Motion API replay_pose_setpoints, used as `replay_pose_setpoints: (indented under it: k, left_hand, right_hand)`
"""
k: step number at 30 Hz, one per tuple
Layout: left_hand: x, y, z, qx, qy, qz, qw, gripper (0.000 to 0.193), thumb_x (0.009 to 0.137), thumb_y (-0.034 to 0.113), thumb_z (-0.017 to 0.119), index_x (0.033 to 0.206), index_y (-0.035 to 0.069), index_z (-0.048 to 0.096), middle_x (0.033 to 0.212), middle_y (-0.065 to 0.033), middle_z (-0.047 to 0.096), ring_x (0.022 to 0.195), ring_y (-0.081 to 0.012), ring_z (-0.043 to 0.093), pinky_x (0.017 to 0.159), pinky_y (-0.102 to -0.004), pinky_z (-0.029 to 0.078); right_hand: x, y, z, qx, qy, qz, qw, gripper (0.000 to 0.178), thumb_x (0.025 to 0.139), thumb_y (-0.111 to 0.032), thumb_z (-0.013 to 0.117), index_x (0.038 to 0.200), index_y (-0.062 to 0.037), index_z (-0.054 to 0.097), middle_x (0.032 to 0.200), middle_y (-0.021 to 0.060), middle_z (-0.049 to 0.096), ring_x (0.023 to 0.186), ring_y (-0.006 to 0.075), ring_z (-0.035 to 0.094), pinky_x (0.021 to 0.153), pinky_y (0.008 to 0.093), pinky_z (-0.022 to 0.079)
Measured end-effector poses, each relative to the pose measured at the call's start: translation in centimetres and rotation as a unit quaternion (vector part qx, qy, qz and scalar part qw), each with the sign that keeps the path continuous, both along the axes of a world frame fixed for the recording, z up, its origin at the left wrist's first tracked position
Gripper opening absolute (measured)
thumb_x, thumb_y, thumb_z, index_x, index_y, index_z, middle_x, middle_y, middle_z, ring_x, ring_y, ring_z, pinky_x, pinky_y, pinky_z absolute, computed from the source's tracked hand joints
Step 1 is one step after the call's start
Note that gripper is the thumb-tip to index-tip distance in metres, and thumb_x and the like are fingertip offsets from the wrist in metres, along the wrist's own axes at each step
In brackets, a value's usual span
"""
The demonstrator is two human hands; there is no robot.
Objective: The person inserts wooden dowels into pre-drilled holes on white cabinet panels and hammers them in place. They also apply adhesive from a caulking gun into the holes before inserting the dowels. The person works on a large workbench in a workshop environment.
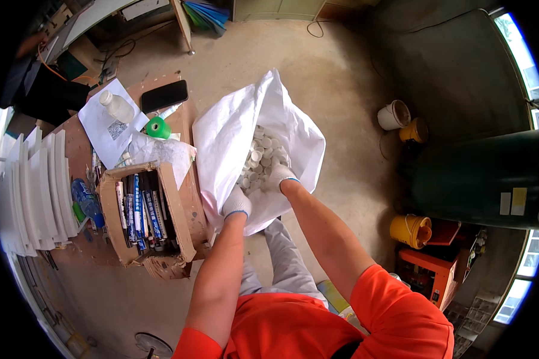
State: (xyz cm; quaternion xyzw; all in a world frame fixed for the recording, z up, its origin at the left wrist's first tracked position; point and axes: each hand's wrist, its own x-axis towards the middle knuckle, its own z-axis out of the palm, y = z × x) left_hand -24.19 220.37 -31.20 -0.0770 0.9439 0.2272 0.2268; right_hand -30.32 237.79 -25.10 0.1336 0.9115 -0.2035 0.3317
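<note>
A big white woven sack [221, 122] stands wide at the mouth in front of me, with many small round whitish caps [256, 157] heaped inside. Both my hands wear white knit gloves with blue cuffs and reach into the sack. My left hand [238, 202] is at the near left of the heap, its fingers pointing down and too hidden to make out. Deeper in, at the right side of the heap, my right hand [279, 172] touches the caps; its fingertips blend into them, so a grip cannot be made out.
Left of the sack, a brown table [188, 197] bears a cardboard box [115, 242] of pens or markers, a phone [164, 96], green tape [158, 127] and a clear bottle [117, 107]. White panels [42, 185] stand farther left. Buckets [394, 115] and a dark green tank [473, 179] are right.
</note>
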Motion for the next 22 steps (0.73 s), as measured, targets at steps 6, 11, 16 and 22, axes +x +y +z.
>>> replay_pose_setpoints:
  k: [6, 11, 16, 22]
  left_hand:
    - [-1.2, 0.4, 1.9, -0.001, -0.210, -0.048, 0.976, 0.117, 0.076, 0.031, 0.086, 0.166, -0.005, 0.020, 0.164, -0.0301, 0.044, 0.154, -0.0418, 0.043, 0.129, -0.0423, 0.035]
    - [-1.6, -0.1, 4.2, 0.219, -0.167, 0.042, 0.961, 0.115, 0.066, 0.021, 0.090, 0.161, -0.006, 0.031, 0.145, -0.0246, 0.063, 0.142, -0.0369, 0.056, 0.122, -0.0376, 0.041]
    - [-1.4, -2.3, 0.9, 0.571, -0.226, 0.340, 0.712, 0.058, 0.091, 0.023, 0.070, 0.145, 0.002, 0.061, 0.128, -0.0149, 0.070, 0.116, -0.0267, 0.067, 0.101, -0.0341, 0.054]
    - [-2.6, 1.1, -3.7, 0.607, -0.099, 0.586, 0.527, 0.061, 0.101, 0.044, 0.068, 0.150, 0.008, 0.060, 0.122, -0.0153, 0.072, 0.110, -0.0271, 0.069, 0.102, -0.0400, 0.055]
  right_hand:
    - [0.8, -0.1, -3.6, 0.000, -0.053, 0.041, 0.998, 0.133, 0.066, -0.052, 0.093, 0.168, -0.0038, 0.024, 0.163, 0.0262, 0.046, 0.149, 0.0413, 0.049, 0.120, 0.0416, 0.045]
    - [1.7, -1.1, -1.4, -0.079, 0.003, 0.009, 0.997, 0.113, 0.074, -0.057, 0.089, 0.164, -0.0113, 0.040, 0.154, 0.0238, 0.058, 0.141, 0.0405, 0.057, 0.118, 0.0415, 0.045]
    - [0.4, -1.2, -5.6, -0.385, -0.018, -0.230, 0.894, 0.078, 0.087, -0.053, 0.080, 0.146, -0.0052, 0.061, 0.138, 0.0209, 0.068, 0.127, 0.0341, 0.064, 0.110, 0.0403, 0.048]
    - [0.7, -3.2, -9.3, -0.424, -0.009, -0.332, 0.843, 0.056, 0.098, -0.048, 0.078, 0.141, -0.0120, 0.072, 0.118, 0.0058, 0.075, 0.106, 0.0181, 0.069, 0.095, 0.0352, 0.056]
